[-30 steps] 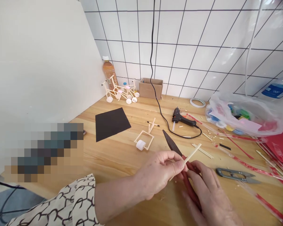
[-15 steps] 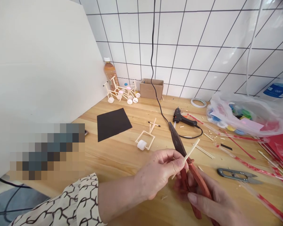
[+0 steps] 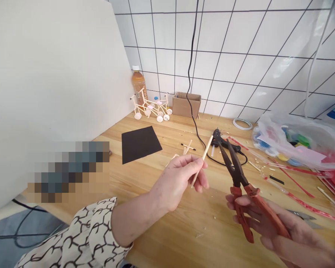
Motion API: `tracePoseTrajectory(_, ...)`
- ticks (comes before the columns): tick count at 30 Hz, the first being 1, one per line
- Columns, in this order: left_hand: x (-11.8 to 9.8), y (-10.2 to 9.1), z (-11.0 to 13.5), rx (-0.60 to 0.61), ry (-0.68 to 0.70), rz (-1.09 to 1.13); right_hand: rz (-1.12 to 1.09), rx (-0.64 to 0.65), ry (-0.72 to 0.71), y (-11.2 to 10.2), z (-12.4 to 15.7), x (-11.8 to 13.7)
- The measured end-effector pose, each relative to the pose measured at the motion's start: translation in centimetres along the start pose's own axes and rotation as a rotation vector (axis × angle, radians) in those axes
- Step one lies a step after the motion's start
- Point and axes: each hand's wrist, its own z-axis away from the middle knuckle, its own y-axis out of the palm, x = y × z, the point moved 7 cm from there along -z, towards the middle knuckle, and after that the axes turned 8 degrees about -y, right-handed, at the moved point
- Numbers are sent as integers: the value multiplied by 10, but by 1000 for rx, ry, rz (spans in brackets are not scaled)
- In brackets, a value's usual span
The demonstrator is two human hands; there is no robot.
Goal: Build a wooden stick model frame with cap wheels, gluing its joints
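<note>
My left hand (image 3: 176,179) pinches a thin wooden stick (image 3: 202,160) between thumb and fingers, tilted up to the right above the wooden table (image 3: 162,208). My right hand (image 3: 279,230) grips the red handles of long-nose pliers (image 3: 240,182). The dark jaws stand slightly apart and point up to the left, a short way right of the stick and not touching it. A small stick frame (image 3: 187,147) on the table is partly hidden behind my left hand.
A black hot-glue gun (image 3: 226,143) with its cable lies behind the pliers. Black paper (image 3: 140,143), stick bicycle models (image 3: 152,108), a bottle (image 3: 138,83), a cardboard box (image 3: 186,105), a tape roll (image 3: 242,123), a plastic bag (image 3: 296,143) and red-striped strips (image 3: 296,186) lie around.
The pliers have come off the stick and their handles have spread. My left hand lifted the stick up and to the left. The camera turned a little.
</note>
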Motion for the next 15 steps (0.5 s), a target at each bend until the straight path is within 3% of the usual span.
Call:
tracePoseTrajectory(7,5,6,1,48,-78,-51,175,-25,51,3,6,-9)
tracePoseTrajectory(11,18,13,1,150,-178,-119,246,-79,23,-5,5,-16)
tracePoseTrajectory(15,23,16,1,178,-228,-173,329,-101,-8,-5,7,-16)
